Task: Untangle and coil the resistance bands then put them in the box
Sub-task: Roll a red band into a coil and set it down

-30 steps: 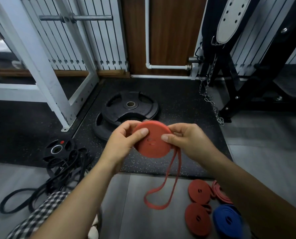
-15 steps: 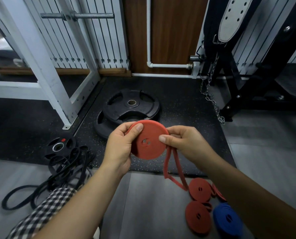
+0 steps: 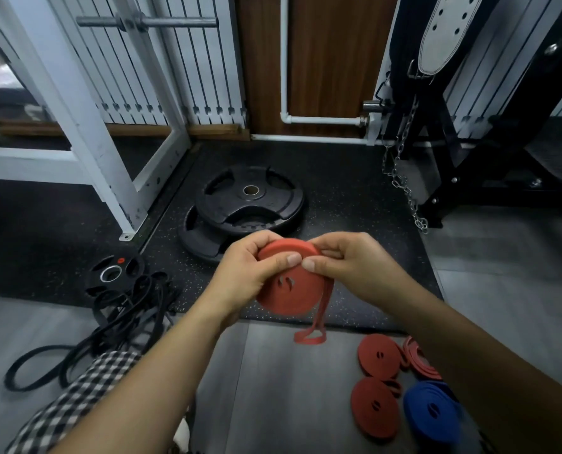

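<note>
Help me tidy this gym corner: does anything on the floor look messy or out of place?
Yes. The black bands lie in a tangled heap on the left, partly over a small weight plate. The two red coils and the blue coil on the right look neat.

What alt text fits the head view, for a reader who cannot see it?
The left hand and right hand grip a nearly coiled red resistance band above a gym floor, its loose end hanging. Coiled red bands and a blue coil lie at lower right; tangled black bands lie at left.
</note>
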The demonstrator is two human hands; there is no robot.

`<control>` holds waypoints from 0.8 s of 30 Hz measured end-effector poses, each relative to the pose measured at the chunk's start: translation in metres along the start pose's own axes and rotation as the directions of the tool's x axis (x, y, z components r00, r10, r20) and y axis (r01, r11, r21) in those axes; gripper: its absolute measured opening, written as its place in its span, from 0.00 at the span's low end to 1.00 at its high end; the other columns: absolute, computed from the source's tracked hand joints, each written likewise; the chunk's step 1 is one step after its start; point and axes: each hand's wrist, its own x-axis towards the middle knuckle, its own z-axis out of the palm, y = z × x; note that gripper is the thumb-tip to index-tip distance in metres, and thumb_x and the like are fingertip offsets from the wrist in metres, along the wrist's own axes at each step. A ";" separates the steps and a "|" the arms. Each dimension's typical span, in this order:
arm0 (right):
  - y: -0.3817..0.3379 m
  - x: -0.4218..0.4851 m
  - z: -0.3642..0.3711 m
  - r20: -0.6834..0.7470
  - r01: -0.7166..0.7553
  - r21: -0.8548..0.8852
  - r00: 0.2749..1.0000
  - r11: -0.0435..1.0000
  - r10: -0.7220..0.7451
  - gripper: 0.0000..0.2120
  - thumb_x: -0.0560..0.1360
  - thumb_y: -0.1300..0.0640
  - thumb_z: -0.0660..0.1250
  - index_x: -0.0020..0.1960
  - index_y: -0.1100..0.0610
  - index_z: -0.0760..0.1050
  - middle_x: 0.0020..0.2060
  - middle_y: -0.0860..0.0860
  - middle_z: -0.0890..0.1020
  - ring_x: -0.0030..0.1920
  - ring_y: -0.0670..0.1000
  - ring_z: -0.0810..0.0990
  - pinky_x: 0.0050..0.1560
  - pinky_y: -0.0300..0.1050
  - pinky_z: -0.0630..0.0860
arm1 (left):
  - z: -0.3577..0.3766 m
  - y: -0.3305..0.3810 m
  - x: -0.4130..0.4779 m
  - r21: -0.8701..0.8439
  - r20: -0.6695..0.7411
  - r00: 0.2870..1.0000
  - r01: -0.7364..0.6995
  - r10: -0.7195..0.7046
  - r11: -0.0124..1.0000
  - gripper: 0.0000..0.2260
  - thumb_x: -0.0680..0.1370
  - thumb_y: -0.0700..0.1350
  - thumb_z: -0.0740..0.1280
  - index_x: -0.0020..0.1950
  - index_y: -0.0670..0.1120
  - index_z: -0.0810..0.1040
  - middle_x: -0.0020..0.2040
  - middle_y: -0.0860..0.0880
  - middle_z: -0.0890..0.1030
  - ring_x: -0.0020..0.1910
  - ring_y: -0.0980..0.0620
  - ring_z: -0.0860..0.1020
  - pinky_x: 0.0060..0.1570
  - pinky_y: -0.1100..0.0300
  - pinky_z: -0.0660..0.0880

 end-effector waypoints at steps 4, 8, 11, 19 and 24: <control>-0.004 -0.001 -0.005 -0.047 -0.020 0.154 0.998 0.988 0.027 0.06 0.72 0.62 0.69 0.48 0.56 0.79 0.38 0.48 0.83 0.37 0.40 0.82 0.39 0.30 0.77 | 0.007 0.001 0.000 -0.257 -0.164 0.985 0.006 -0.050 0.966 0.03 0.72 0.39 0.69 0.41 0.46 0.77 0.33 0.53 0.79 0.32 0.60 0.77 0.31 0.68 0.74; -0.001 -0.001 0.001 -0.055 -0.027 0.138 0.998 0.990 0.034 0.06 0.73 0.61 0.68 0.43 0.50 0.78 0.35 0.47 0.83 0.35 0.40 0.81 0.40 0.33 0.77 | 0.007 0.002 0.004 -0.433 -0.284 0.949 0.002 -0.139 0.901 0.02 0.71 0.44 0.68 0.42 0.47 0.76 0.37 0.51 0.80 0.34 0.57 0.78 0.33 0.64 0.76; 0.004 0.000 0.008 -0.096 -0.053 0.221 0.992 0.974 0.076 0.06 0.74 0.60 0.67 0.42 0.50 0.78 0.33 0.48 0.83 0.36 0.43 0.81 0.41 0.35 0.79 | 0.008 0.000 0.005 -0.559 -0.322 0.922 -0.001 -0.216 0.829 0.03 0.71 0.45 0.68 0.42 0.47 0.76 0.35 0.51 0.81 0.34 0.56 0.79 0.36 0.60 0.77; 0.003 0.000 0.001 -0.043 -0.093 0.150 0.994 0.984 0.100 0.06 0.75 0.61 0.65 0.43 0.53 0.79 0.33 0.47 0.82 0.34 0.42 0.80 0.40 0.37 0.78 | -0.008 -0.008 0.011 -0.383 -0.147 0.971 0.119 -0.188 0.916 0.12 0.67 0.46 0.72 0.48 0.47 0.77 0.41 0.49 0.81 0.41 0.53 0.78 0.37 0.63 0.75; 0.000 -0.007 0.001 0.070 0.064 -0.417 0.997 0.907 -0.038 0.04 0.75 0.55 0.66 0.48 0.50 0.79 0.34 0.45 0.80 0.37 0.47 0.79 0.44 0.46 0.77 | -0.016 -0.006 0.005 0.150 0.142 0.989 -0.060 0.038 0.987 0.14 0.62 0.47 0.76 0.46 0.50 0.80 0.41 0.53 0.81 0.40 0.61 0.78 0.42 0.69 0.74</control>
